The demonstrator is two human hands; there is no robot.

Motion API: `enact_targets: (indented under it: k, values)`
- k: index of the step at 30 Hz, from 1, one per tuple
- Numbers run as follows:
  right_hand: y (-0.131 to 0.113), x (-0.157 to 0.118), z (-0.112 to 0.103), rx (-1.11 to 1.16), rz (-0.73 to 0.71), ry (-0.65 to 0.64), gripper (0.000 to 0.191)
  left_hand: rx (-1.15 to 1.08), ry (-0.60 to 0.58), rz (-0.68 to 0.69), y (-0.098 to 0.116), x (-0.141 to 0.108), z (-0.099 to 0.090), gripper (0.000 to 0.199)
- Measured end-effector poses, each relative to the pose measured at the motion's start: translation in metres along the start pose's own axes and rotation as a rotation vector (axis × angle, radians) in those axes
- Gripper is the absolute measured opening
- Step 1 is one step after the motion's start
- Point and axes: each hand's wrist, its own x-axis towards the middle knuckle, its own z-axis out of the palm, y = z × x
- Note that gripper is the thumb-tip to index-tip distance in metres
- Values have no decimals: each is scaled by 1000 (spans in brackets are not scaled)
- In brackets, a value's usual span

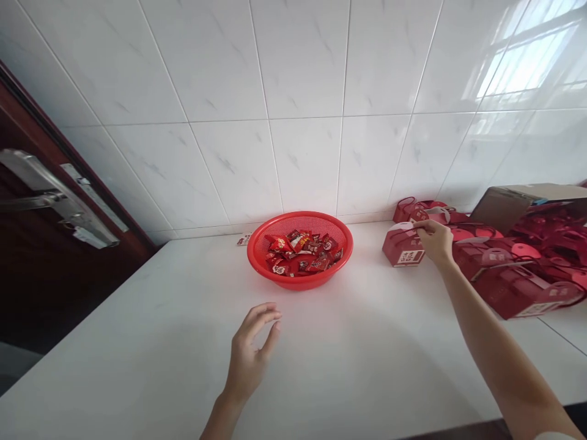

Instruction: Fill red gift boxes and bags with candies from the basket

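My right hand (434,239) reaches out to the right and pinches the top of a small dark red gift box (397,247) with a pale printed label on its side. Whether the box rests on the table or hangs just above it, I cannot tell. Over the table in front of the basket, my left hand (251,348) is empty, its thumb apart from the curved fingers. Beyond it stands a round red plastic basket (300,282), which holds several wrapped candies (316,247) in red packets.
Several more dark red gift boxes (509,287) crowd the table's right side, with an open cardboard box (502,208) behind them. A small printed card (243,239) lies left of the basket. White tiled wall (302,153) bounds the back; a dark door (41,244) stands left.
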Motion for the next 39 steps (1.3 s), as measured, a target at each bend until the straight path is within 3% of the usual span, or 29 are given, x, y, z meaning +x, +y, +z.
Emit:
enact_targets:
  k: [8,16,21,25,30,39]
  values:
    - [13,5,-2,-248,-12,-73,24,40,25,-64,-12,-12,-9,19]
    - [4,-46,0,-644,-192,45,42,57,22,-93,-14,-24,-7,21]
    - [1,-81,11,-757,-255,-74,44,69,17,-96,-17,-28,-6,21]
    - [9,-89,25,-769,-293,-245,43,69,7,-83,-17,-29,-6,19]
    - [22,-82,38,-795,-200,-408,43,94,20,-74,-18,-32,-9,18]
    - [39,-68,35,-866,17,-289,47,138,0,-54,-20,-40,-18,20]
